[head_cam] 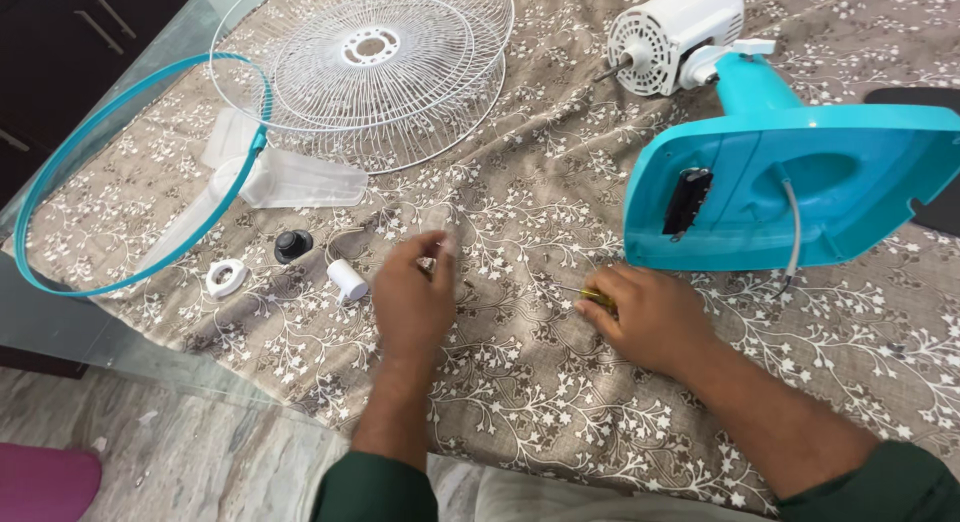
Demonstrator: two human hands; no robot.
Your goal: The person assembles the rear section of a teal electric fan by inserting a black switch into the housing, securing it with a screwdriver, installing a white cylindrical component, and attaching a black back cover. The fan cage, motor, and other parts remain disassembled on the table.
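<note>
My left hand rests on the patterned cloth, fingertips pinched around a small clear piece I cannot make out. Just left of it lies a small white cylinder. My right hand lies flat on the cloth, closed over a yellow-handled screwdriver whose tip points left. Directly beyond it the turquoise fan base lies on its side, underside facing me, with a white motor at its far end.
White wire fan guards lie at the back. A turquoise ring, a clear fan blade, a black knob and a white nut sit at left. The glass table edge runs along the near left.
</note>
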